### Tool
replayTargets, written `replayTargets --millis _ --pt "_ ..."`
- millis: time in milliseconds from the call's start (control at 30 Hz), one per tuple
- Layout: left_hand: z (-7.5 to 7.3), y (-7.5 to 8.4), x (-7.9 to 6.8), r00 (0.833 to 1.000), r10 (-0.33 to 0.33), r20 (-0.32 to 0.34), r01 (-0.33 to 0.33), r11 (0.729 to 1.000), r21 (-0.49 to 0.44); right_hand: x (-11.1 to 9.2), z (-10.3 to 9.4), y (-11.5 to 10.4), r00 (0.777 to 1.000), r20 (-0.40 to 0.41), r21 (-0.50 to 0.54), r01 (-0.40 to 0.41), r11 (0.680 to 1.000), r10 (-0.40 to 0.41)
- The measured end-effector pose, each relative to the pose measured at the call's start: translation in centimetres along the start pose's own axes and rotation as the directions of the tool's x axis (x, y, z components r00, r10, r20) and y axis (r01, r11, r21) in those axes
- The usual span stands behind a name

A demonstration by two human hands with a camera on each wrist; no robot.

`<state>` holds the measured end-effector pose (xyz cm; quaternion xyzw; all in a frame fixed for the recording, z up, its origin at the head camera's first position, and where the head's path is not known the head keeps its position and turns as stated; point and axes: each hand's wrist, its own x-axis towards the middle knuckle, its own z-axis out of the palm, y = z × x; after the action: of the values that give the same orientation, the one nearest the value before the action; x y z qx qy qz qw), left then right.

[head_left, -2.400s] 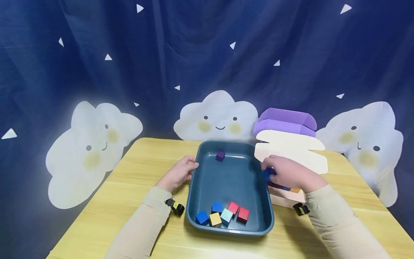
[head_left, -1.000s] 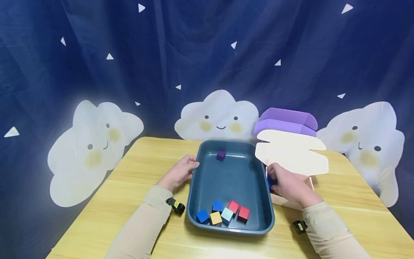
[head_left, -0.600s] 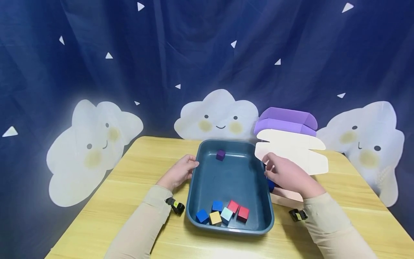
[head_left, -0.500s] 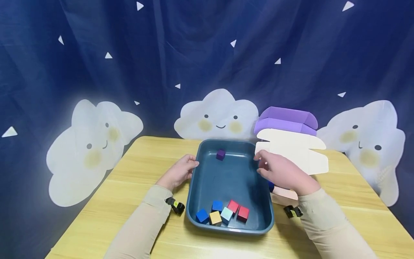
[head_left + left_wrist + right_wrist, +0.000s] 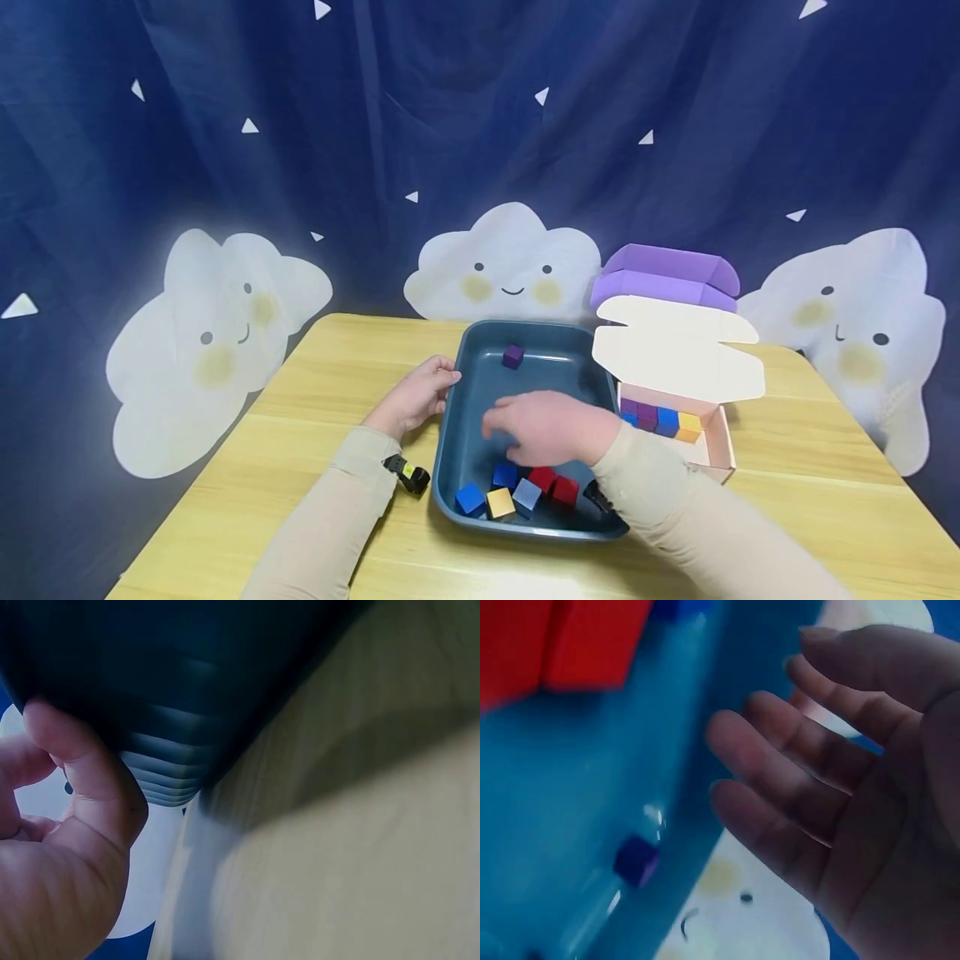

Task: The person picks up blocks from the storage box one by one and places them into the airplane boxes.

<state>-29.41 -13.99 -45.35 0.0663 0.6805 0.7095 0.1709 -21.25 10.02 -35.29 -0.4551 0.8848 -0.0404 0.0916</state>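
My left hand [image 5: 416,398] holds the dark blue tray [image 5: 447,425] by its left rim; in the left wrist view its bent digit presses the tray's ribbed outer wall [image 5: 169,739]. Over the middle of the tray hovers my right hand [image 5: 551,429], its fingers [image 5: 757,746] loosely bent with nothing between them. Beneath it, near the tray's front end, lie blue cubes [image 5: 470,499], a yellow cube [image 5: 501,503], a pale blue cube [image 5: 527,497] and red cubes [image 5: 565,492]. A purple cube [image 5: 513,357] sits alone at the far end.
Right of the tray stands an open pink box [image 5: 720,442] with purple, blue and yellow cubes [image 5: 688,427] in a row along its back. Its white lid [image 5: 678,358] with a purple flap [image 5: 667,279] leans back. A navy curtain with clouds [image 5: 510,267] hangs behind the table [image 5: 360,367].
My right hand has left the box, where it was at a blue cube, and moved left over the tray. The cubes in the box now show. My left hand has stayed on the rim.
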Motion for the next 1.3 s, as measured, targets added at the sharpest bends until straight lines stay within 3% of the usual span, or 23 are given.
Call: replayTargets --millis 233,433,667,933,1100,1300 --pt "0.0 0.0 0.0 1.0 -0.01 0.003 0.01 1.0 -0.012 1.4 2.0 -2.1 0.982 0.19 -0.035 0.021 0.999 -0.014" --pt "0.0 0.1 0.0 1.0 -0.009 0.001 0.009 1.0 -0.006 2.0 2.8 -2.9 0.973 0.231 -0.074 0.005 0.997 0.012" --pt "0.0 0.0 0.0 1.0 -0.011 -0.001 0.011 1.0 0.001 2.2 3.1 -3.1 0.978 0.202 -0.09 -0.04 0.995 0.058" --pt "0.0 -0.1 -0.2 1.0 0.0 0.0 0.0 1.0 0.003 1.7 2.8 -2.8 0.986 0.162 -0.098 -0.007 0.995 0.023" --pt "-0.1 -0.2 -0.1 1.0 0.003 0.002 -0.003 1.0 -0.009 0.9 1.5 -1.4 0.997 0.071 -0.037 -0.01 0.999 0.012" --pt "0.1 -0.1 -0.2 1.0 0.006 -0.005 -0.006 1.0 0.001 -1.3 -0.5 1.4 0.994 -0.074 0.035 -0.074 0.997 0.076"
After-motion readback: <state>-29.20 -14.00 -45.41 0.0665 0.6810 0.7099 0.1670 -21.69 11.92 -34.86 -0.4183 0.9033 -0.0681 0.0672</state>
